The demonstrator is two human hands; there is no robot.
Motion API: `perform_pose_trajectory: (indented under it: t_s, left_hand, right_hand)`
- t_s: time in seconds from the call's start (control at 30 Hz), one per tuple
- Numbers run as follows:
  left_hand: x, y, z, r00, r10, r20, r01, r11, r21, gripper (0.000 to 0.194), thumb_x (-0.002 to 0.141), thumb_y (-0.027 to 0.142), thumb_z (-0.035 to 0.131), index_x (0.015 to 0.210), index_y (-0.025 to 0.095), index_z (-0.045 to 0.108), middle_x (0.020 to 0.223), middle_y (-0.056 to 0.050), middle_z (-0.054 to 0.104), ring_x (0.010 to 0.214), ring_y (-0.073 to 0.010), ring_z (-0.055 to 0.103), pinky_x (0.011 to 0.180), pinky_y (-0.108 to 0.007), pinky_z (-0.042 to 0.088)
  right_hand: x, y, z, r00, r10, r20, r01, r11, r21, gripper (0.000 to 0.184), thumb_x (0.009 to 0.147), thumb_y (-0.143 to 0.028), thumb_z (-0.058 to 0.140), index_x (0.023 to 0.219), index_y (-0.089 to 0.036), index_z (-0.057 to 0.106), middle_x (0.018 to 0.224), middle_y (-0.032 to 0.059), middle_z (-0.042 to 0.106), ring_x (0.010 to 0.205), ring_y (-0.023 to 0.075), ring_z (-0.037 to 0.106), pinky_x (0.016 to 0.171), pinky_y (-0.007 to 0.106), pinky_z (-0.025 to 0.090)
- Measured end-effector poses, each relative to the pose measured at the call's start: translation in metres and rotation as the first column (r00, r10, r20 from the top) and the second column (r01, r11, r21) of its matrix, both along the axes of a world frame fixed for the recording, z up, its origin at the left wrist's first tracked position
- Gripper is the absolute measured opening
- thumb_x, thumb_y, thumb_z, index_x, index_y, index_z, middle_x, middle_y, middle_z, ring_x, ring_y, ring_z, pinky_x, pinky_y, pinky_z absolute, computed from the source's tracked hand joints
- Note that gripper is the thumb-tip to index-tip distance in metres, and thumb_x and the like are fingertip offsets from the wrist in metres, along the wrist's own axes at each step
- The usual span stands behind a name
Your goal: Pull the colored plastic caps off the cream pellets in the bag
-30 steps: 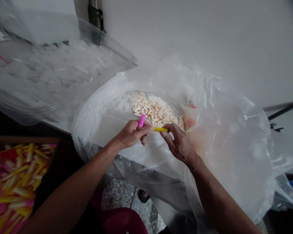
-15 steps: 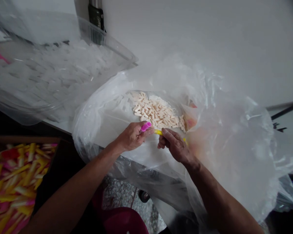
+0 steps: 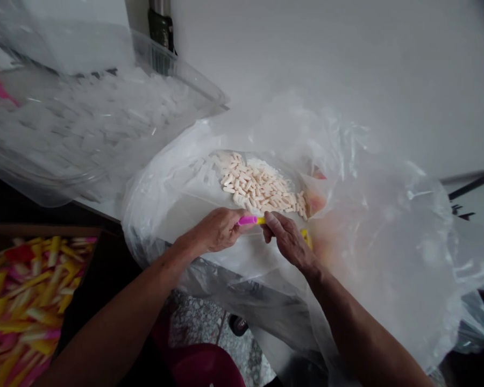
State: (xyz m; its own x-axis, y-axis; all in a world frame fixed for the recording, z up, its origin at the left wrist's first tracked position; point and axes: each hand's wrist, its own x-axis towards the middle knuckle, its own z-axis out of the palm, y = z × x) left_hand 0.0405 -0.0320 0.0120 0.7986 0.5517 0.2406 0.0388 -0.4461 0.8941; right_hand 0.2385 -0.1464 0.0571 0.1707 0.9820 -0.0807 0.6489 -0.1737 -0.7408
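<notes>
Above the sheet of clear plastic, my left hand (image 3: 221, 231) pinches a short pink plastic tube (image 3: 248, 220). My right hand (image 3: 285, 239) is closed on a slim yellow plastic piece (image 3: 261, 220), most of it covered by the fingers. The two pieces meet end to end in one line between my hands; how far one sits inside the other, I cannot tell. Just beyond my fingers lies a heap of small cream-white stick-like pieces (image 3: 262, 188). More yellow (image 3: 306, 237) shows beside my right wrist, on the plastic.
A clear tub (image 3: 185, 80) of translucent pieces stands at the upper left. Down at the left is a box (image 3: 40, 230) of mixed yellow, pink and white tubes. Loose plastic sheeting (image 3: 387, 258) spreads to the right. A dark bottle (image 3: 160, 32) stands at the back.
The pink tube has swung from tilted to level and now lines up with the yellow piece, touching its end. My hands have drawn slightly closer together.
</notes>
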Motion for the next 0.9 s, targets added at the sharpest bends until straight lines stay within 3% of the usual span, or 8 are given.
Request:
perform_pose_trajectory:
  t_s: [0.1,0.2,0.27,0.37,0.53,0.6,0.77,0.9]
  left_hand:
    - [-0.008,0.012,0.001,0.986,0.154,0.063,-0.144,0.979,-0.143,0.032,0.101,0.046,0.060,0.086,0.019,0.068,0.073,-0.003,0.069,0.057,-0.0130,0.054,0.055,-0.024,0.039]
    - [-0.015,0.026,0.003,0.910,0.360,0.205,-0.270,0.891,-0.366,0.034,0.101,0.049,0.061,0.093,0.016,0.068,0.082,-0.006,0.075,0.057,-0.0113,0.060,0.054,-0.023,0.045]
    - [-0.017,0.033,0.006,0.848,0.460,0.264,-0.287,0.817,-0.501,0.035,0.098,0.048,0.066,0.109,0.014,0.066,0.082,-0.006,0.076,0.055,-0.0110,0.062,0.054,-0.023,0.049]
    - [-0.019,0.035,0.013,0.822,0.491,0.289,-0.221,0.742,-0.633,0.049,0.092,0.043,0.072,0.128,0.012,0.060,0.081,-0.005,0.076,0.056,-0.0121,0.064,0.055,-0.025,0.055]
    - [-0.018,0.033,0.026,0.794,0.495,0.352,-0.069,0.649,-0.758,0.036,0.078,0.030,0.076,0.108,0.015,0.062,0.105,-0.007,0.075,0.074,-0.0138,0.069,0.057,-0.027,0.061]
    - [-0.018,0.033,0.029,0.765,0.531,0.365,-0.045,0.609,-0.792,0.033,0.075,0.026,0.076,0.102,0.018,0.059,0.095,-0.001,0.070,0.066,-0.0113,0.064,0.053,-0.026,0.059]
    - [-0.018,0.032,0.033,0.715,0.609,0.343,-0.093,0.570,-0.817,0.026,0.079,0.029,0.076,0.091,0.020,0.055,0.069,0.008,0.049,0.043,-0.0041,0.036,0.036,-0.019,0.038]
    - [-0.015,0.035,0.032,0.711,0.626,0.321,-0.102,0.543,-0.834,0.033,0.087,0.043,0.077,0.085,0.019,0.054,0.064,0.009,0.044,0.041,-0.0031,0.031,0.034,-0.019,0.035]
  right_hand:
    - [0.006,0.016,-0.007,0.998,-0.069,0.004,0.069,0.996,0.060,0.058,0.109,-0.067,0.038,0.082,-0.021,0.061,0.072,0.0011,0.061,0.069,0.0172,0.057,0.069,0.030,0.046]
    - [0.007,0.034,-0.018,0.968,-0.071,0.239,0.044,0.993,0.113,0.042,0.106,-0.056,0.052,0.086,-0.021,0.064,0.077,0.0030,0.064,0.073,0.0189,0.057,0.070,0.031,0.043]
    - [0.004,0.044,-0.026,0.916,-0.022,0.401,-0.006,0.998,0.069,0.030,0.103,-0.044,0.058,0.086,-0.021,0.065,0.081,0.0048,0.066,0.077,0.0195,0.057,0.071,0.031,0.041]
    - [-0.003,0.051,-0.035,0.849,-0.014,0.527,0.018,1.000,-0.002,0.022,0.101,-0.035,0.058,0.088,-0.020,0.065,0.088,0.0074,0.067,0.078,0.0199,0.056,0.071,0.031,0.038]
    - [-0.004,0.047,-0.036,0.921,-0.034,0.387,0.010,0.998,0.064,0.017,0.099,-0.034,0.058,0.089,-0.021,0.060,0.081,0.0033,0.063,0.074,0.0181,0.054,0.070,0.030,0.040]
    - [-0.002,0.045,-0.034,0.956,-0.047,0.290,0.003,0.989,0.151,0.018,0.099,-0.037,0.058,0.092,-0.021,0.059,0.079,0.0012,0.061,0.071,0.0168,0.053,0.068,0.029,0.041]
    - [-0.004,0.051,-0.031,0.975,-0.041,0.218,-0.020,0.962,0.273,0.032,0.104,-0.037,0.050,0.127,-0.019,0.061,0.079,-0.0002,0.061,0.070,0.0174,0.054,0.071,0.030,0.045]
    - [-0.012,0.065,-0.033,0.964,-0.087,0.251,0.014,0.960,0.281,0.025,0.102,-0.040,0.052,0.106,-0.020,0.066,0.085,0.0048,0.067,0.075,0.0190,0.059,0.073,0.031,0.046]
